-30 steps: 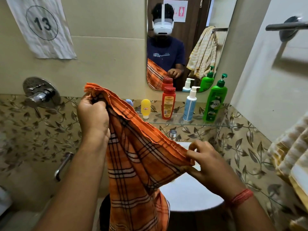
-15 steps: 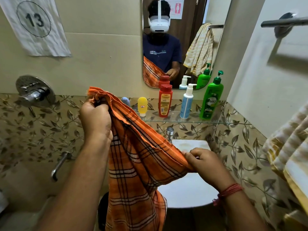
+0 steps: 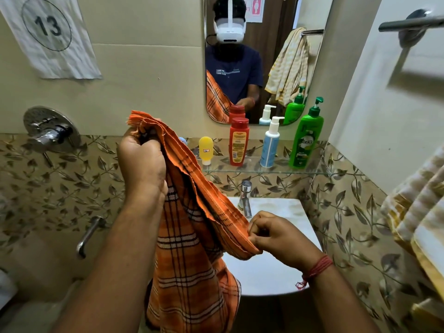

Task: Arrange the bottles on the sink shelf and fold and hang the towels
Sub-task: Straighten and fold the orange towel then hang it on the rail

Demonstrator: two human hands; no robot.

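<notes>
The orange plaid cotton towel (image 3: 192, 236) runs slanting from the raised left hand (image 3: 143, 164), fist bunching its top corner, down to the lower right hand (image 3: 276, 236), fingertips pinching the edge above the white basin (image 3: 276, 272)

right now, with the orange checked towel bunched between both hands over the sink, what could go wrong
1. The orange checked towel is bunched, gripped high by the left hand and pinched at an edge by the right hand; the fold may come out uneven.
2. Its upper edge is raised near the small yellow bottle and red bottle on the glass shelf; a swing could topple them.
3. Its lower end hangs beside the white sink and could drag.
</notes>
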